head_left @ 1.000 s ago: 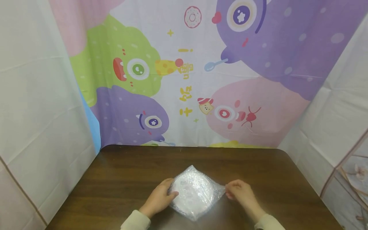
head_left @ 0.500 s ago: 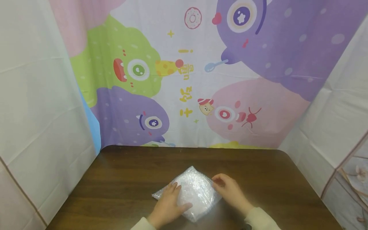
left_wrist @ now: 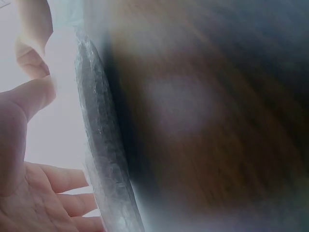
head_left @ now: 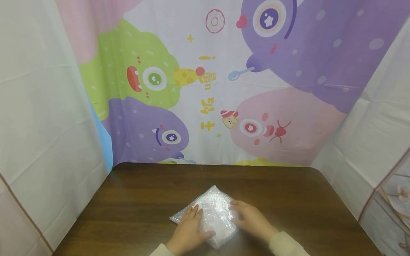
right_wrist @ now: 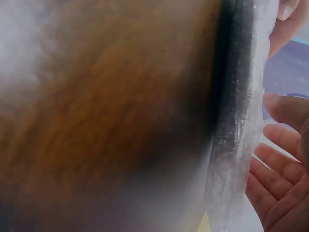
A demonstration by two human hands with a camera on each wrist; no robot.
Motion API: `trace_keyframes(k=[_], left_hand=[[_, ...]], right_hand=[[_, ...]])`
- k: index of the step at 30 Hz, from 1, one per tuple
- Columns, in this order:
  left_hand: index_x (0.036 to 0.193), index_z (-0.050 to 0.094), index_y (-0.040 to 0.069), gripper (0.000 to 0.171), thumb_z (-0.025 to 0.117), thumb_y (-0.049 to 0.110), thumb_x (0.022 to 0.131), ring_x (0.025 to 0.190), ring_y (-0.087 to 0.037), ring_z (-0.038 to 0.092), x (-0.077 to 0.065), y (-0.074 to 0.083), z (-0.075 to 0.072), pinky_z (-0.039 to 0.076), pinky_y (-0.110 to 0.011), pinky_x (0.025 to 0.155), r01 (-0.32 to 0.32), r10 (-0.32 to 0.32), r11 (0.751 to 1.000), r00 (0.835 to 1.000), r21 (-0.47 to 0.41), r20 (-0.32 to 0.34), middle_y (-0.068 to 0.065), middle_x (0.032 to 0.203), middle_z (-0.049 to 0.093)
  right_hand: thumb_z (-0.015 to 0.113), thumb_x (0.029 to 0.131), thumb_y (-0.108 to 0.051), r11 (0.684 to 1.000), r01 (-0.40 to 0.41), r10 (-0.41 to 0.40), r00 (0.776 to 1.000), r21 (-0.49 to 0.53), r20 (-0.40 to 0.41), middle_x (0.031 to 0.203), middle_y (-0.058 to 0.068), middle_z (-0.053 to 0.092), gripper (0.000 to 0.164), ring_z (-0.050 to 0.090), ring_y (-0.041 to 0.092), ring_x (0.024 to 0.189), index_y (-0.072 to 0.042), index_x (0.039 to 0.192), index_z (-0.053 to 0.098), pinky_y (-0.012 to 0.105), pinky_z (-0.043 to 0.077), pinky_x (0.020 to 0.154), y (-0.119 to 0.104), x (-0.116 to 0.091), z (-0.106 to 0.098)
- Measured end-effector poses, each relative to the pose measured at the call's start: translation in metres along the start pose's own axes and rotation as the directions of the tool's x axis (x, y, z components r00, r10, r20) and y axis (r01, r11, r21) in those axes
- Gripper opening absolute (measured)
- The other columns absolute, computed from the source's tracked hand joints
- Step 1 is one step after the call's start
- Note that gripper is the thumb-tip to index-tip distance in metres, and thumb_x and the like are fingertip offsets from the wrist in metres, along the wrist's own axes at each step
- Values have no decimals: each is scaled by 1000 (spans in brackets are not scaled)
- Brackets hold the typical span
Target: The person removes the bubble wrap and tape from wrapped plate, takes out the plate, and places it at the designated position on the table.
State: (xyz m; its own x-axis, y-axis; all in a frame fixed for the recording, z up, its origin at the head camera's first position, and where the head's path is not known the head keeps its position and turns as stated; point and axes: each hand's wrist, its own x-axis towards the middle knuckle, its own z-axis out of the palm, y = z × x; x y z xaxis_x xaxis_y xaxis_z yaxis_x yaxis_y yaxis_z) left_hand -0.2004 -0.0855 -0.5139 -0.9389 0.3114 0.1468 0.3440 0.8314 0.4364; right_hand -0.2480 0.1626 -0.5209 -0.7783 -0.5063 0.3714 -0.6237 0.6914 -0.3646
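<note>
A flat package of clear bubble wrap (head_left: pixel 217 209) lies on the dark wooden table, one corner pointing away from me and one to the left. What is inside is pale; its kind cannot be told. My left hand (head_left: pixel 189 229) rests on the left part of the package with straight, slightly spread fingers. On the right side, my right hand (head_left: pixel 251 217) touches the wrap with loosely bent fingers. The left wrist view shows the package's edge (left_wrist: pixel 104 130) beside the left fingers (left_wrist: pixel 72 200). From the right wrist, relaxed fingers (right_wrist: pixel 277 166) lie along the wrap (right_wrist: pixel 236 111).
The brown table (head_left: pixel 137 192) extends around the package on all sides. Behind it hangs a curtain (head_left: pixel 205 145) printed with cartoon monsters. Pale cloth walls (head_left: pixel 48 106) close off the left and right sides.
My right hand has drawn in from the package's right corner, and the wrap there now lies folded over. My left hand has moved from gripping the left edge to resting on top.
</note>
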Motion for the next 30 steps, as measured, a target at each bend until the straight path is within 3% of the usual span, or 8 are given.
trace_keyframes(k=[14,30], left_hand=[[128,46,-7,87,58,62,76,130,-46,30,-1,0,-4,26,-56,106,-23,22,999,999,32,25,-28,138,39],[128,47,-7,87,58,62,76,130,-44,31,0,-2,-3,26,-55,107,-33,31,998,999,55,35,-27,138,40]], right_hand=[[74,74,-26,995,45,-40,997,-84,62,127,9,56,47,55,25,114,-8,116,62,40,46,95,-2,-8,-1],[68,80,-24,995,40,-30,994,-96,102,128,7,56,37,55,24,115,-9,114,64,41,44,96,-6,-7,-5]])
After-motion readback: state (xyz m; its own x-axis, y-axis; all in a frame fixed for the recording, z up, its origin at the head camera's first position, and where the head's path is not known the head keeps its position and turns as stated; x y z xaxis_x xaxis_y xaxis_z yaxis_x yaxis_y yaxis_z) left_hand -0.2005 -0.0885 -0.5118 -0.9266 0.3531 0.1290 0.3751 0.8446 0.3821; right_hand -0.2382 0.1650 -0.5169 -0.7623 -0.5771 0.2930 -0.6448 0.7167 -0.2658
